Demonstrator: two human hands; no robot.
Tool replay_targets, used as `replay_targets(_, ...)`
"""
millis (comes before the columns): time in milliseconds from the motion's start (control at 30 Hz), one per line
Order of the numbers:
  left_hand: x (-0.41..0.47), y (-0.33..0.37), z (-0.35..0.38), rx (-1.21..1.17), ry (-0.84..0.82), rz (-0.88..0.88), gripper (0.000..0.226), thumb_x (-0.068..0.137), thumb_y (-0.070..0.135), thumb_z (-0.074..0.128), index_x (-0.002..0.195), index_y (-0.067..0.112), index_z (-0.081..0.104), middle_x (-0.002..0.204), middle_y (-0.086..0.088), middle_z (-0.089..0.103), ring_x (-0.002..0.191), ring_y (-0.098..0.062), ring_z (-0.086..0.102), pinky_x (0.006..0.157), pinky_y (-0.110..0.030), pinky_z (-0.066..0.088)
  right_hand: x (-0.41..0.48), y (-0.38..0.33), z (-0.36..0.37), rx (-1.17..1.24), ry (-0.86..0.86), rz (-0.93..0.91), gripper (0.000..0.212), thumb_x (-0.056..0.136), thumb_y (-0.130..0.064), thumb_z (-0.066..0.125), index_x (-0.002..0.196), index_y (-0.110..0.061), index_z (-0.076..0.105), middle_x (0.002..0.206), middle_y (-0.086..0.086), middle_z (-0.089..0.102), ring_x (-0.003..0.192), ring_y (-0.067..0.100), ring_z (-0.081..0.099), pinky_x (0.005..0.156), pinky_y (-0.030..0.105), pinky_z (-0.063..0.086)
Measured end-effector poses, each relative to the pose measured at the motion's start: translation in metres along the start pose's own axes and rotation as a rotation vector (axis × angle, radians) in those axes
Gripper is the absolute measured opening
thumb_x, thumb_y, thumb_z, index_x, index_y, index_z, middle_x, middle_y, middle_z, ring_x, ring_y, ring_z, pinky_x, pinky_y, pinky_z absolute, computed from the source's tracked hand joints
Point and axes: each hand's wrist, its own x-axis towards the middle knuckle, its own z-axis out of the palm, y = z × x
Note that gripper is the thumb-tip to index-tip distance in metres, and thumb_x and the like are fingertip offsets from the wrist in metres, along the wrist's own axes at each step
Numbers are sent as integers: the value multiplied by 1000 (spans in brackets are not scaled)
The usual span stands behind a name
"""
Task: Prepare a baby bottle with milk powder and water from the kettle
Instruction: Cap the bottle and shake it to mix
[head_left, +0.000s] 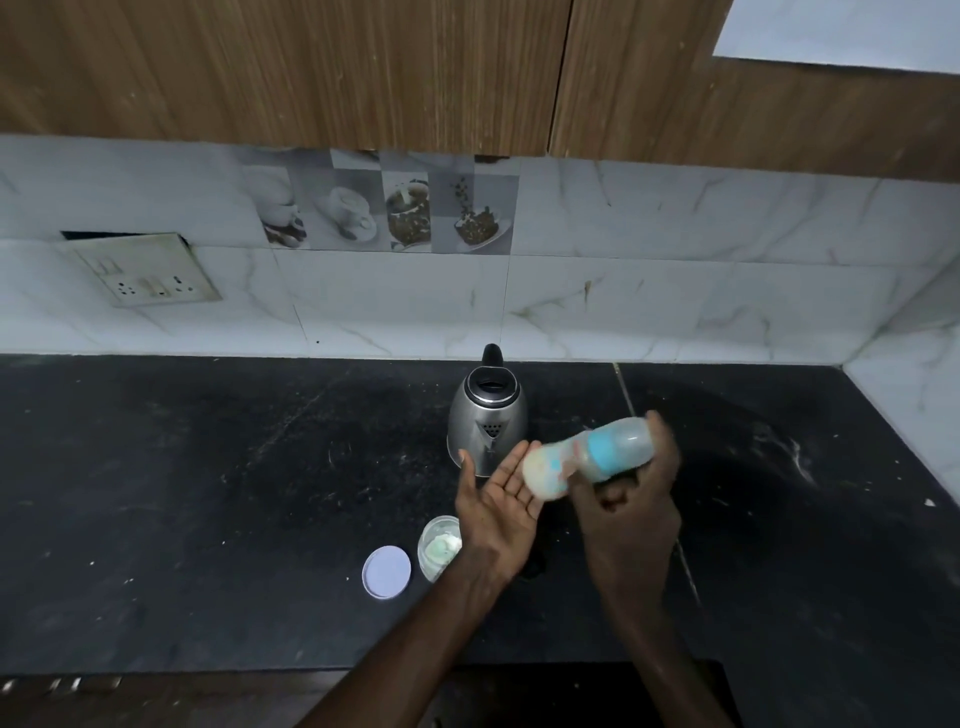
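Observation:
My right hand grips a baby bottle with a blue collar, tilted almost on its side and blurred by motion; milky liquid shows inside. The bottle's lower end lies against the palm of my left hand, which is held flat and open, palm up. Just behind both hands a steel kettle with a black lid and handle stands on the black counter. A small open powder jar sits near my left wrist, its white lid lying flat to the left of it.
A marble-tiled wall with a socket plate runs behind the counter, and wooden cabinets hang above. The wall turns forward at the far right. White specks dot the counter.

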Motion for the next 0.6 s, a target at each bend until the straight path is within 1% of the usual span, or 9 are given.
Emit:
replay_targets(67,-2,-1,0,-6,4,5,93,86,73,59,141,-2,60,143,-20,65,136,-33,60,120,-47,42,1,0,2,7,-8,-18,100,78,-43,85,158,-53,25,120,-23,66,84,8,74,74,39,66)
replay_targets(167,-3,-3,1,-30,-19,-22,92,86,71,60,141,-3,58,145,-20,63,139,-38,57,119,-53,41,-5,0,1,-113,-254,-55,101,73,-40,85,156,-52,28,140,-15,63,109,15,71,90,41,62)
replay_targets(200,-2,-3,-1,-22,-17,-18,93,87,72,59,142,-3,57,146,-19,62,139,-37,57,121,-52,39,-1,2,0,-115,-216,-54,99,73,-44,84,155,-53,29,140,-15,62,111,11,70,91,36,62)
replay_targets(267,1,-3,-3,8,2,-1,92,89,73,55,142,-2,58,146,-18,63,137,-32,60,123,-46,37,6,0,-4,36,-4,27,95,74,-54,80,154,-57,28,130,-21,63,102,-1,71,81,21,63)
replay_targets(333,1,-3,-4,3,8,1,91,89,74,53,142,-1,59,145,-17,64,137,-29,60,125,-44,36,7,2,-4,81,60,44,94,77,-52,82,153,-58,27,124,-27,62,96,-6,70,77,21,64)
replay_targets(400,0,-4,-4,-18,-1,-21,92,87,72,57,142,-2,58,144,-18,64,139,-33,58,125,-49,35,0,1,0,-11,-133,47,97,76,-41,86,153,-55,29,132,-20,63,102,3,71,87,36,64)
replay_targets(467,0,-6,-3,-14,-8,-32,92,86,72,59,141,-2,58,145,-18,63,140,-34,57,126,-51,34,-3,6,-1,-107,-234,2,98,73,-41,86,154,-52,31,137,-13,64,109,11,70,91,37,62)
replay_targets(533,2,-5,-3,5,2,-19,92,87,73,57,141,-1,59,145,-17,64,139,-32,58,126,-48,33,5,7,-3,-4,-57,59,96,73,-51,81,154,-54,30,129,-14,67,102,8,72,82,24,63)
replay_targets(600,1,-5,-3,-1,14,-12,91,89,74,54,142,0,59,144,-16,65,136,-29,61,124,-45,37,8,6,-4,74,56,98,95,75,-51,80,154,-57,27,126,-21,66,99,5,73,80,22,64)
